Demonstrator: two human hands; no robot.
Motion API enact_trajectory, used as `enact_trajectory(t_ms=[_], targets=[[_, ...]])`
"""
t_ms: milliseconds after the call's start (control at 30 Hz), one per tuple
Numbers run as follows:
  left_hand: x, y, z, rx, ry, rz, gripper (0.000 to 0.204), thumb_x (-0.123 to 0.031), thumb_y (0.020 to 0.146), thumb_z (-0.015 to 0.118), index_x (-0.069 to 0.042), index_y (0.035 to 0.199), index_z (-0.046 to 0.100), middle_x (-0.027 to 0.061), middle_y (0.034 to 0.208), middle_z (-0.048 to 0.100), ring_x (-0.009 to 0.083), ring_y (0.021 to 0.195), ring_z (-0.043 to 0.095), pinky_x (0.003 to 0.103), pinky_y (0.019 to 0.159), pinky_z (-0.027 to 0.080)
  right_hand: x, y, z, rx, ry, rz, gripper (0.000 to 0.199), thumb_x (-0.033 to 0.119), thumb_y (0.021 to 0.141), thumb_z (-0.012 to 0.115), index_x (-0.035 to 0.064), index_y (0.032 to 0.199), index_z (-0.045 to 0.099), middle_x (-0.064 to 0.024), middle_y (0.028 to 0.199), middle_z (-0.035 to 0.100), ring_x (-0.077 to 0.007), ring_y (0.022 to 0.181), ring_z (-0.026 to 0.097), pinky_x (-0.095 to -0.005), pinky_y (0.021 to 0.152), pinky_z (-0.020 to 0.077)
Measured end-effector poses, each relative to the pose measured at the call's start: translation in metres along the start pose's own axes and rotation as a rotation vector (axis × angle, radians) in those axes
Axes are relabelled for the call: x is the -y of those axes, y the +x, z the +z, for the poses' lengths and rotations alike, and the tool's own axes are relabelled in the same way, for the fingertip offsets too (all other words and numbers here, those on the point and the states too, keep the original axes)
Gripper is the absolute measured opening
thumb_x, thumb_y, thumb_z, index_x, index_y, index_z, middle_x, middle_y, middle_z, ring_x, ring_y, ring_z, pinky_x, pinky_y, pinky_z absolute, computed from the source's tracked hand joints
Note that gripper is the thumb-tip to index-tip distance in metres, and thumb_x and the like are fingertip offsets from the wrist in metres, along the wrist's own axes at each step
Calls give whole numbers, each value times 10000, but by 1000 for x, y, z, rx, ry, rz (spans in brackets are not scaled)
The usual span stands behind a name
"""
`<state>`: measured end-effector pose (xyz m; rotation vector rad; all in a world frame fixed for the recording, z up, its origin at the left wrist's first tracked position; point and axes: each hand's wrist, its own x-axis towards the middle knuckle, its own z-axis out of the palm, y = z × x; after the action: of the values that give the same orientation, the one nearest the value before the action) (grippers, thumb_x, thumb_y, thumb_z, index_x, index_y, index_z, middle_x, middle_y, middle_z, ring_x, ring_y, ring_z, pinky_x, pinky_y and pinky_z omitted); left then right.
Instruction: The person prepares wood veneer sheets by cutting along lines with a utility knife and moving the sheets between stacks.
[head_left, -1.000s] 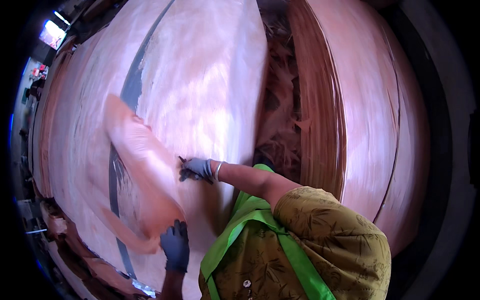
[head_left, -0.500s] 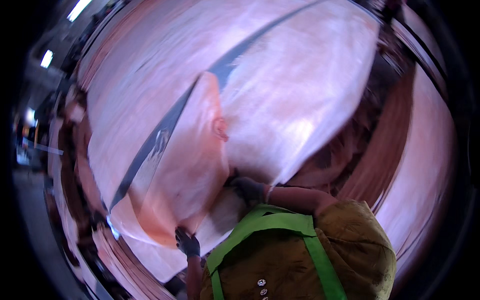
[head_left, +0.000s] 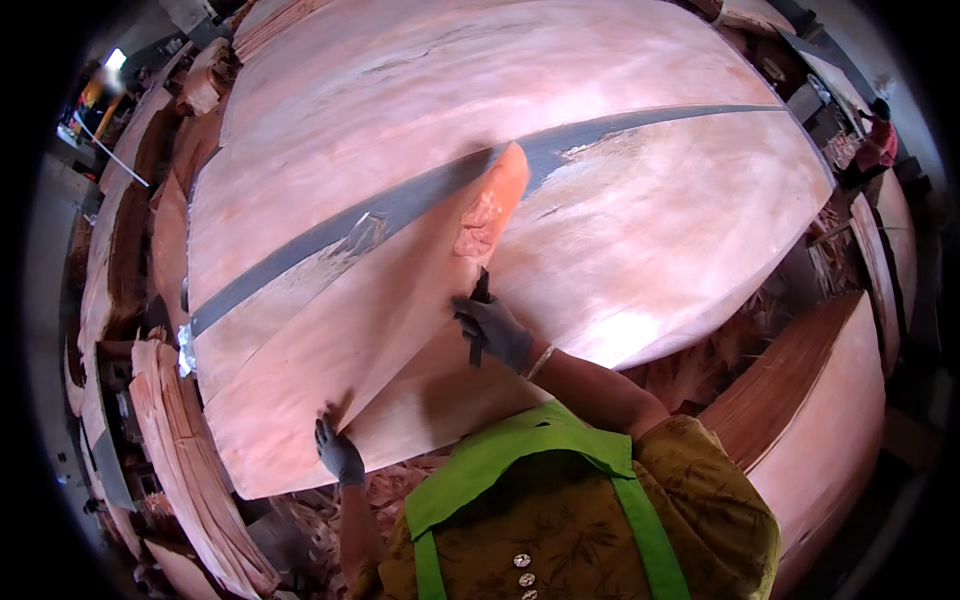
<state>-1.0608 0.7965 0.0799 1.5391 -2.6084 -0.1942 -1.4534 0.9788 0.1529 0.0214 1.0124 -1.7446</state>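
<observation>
A broad pinkish wood veneer sheet [head_left: 640, 230] lies before me on a stack. A loose veneer piece [head_left: 400, 290] rests over it, its narrow orange, torn-looking tip raised toward the far side. My right hand [head_left: 497, 332], in a grey glove, is closed around a slim black tool with a flat, blade-like shape [head_left: 476, 348], held upright beside the piece's right edge. My left hand [head_left: 340, 455], also gloved, is at the near end of that edge, fingers apart over the veneer and slightly blurred. Nothing shows in its grip.
A dark grey strip [head_left: 290, 265] shows between the veneers. Veneer stacks stand on the left [head_left: 175, 440] and right [head_left: 800, 390]. Scraps [head_left: 710, 350] lie between stacks. Another person [head_left: 876, 140] is at the far right.
The veneer's left near part, curled up before, now lies flatter. My left hand has moved left and opened from the edge. My right hand has moved up, showing the black tool. The view has turned.
</observation>
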Motion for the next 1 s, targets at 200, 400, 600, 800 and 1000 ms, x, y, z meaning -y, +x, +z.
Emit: enact_trajectory(t_ms=[200, 400, 600, 800, 1000], targets=[[-85, 14, -43, -157, -21, 101, 580, -41, 759, 491, -104, 1333, 438, 119, 1361, 446, 274, 1281, 376, 533, 1066, 185, 84, -84, -13, -231, -469, -226, 269, 227, 899, 580, 125, 669, 484, 25, 508, 412, -90, 372, 382, -240, 347, 384], [-198, 23, -41, 147, -57, 511, 657, -312, 785, 578, -124, 1377, 363, 159, 1402, 352, 309, 1308, 323, 559, 1052, 200, 96, -113, -190, -550, 23, -350, 128, 256, 905, 582, 196, 805, 532, 67, 521, 348, -67, 419, 316, -220, 395, 268], [-206, 49, -33, 343, -125, 632, 744, -382, 761, 642, -96, 1381, 345, 185, 1410, 338, 353, 1307, 313, 498, 1049, 257, 93, -107, -314, -932, 53, -322, 250, 303, 838, 652, 192, 681, 491, 61, 526, 406, -77, 401, 364, -245, 370, 292], [-127, 80, -14, -46, -66, 28, 742, -378, 782, 645, -95, 1391, 328, 209, 1418, 319, 372, 1297, 306, 490, 1012, 292, 94, -99, -371, -850, 50, -305, 235, 350, 877, 539, 185, 711, 568, 35, 527, 481, -130, 399, 424, -270, 364, 357], [-14, 118, -4, -74, 67, -526, 829, -552, 768, 584, -97, 1396, 291, 219, 1406, 328, 415, 1259, 342, 544, 975, 340, 92, -110, -378, -826, 38, -256, 207, 331, 873, 575, 149, 774, 583, 19, 586, 519, -108, 460, 438, -240, 402, 360]])
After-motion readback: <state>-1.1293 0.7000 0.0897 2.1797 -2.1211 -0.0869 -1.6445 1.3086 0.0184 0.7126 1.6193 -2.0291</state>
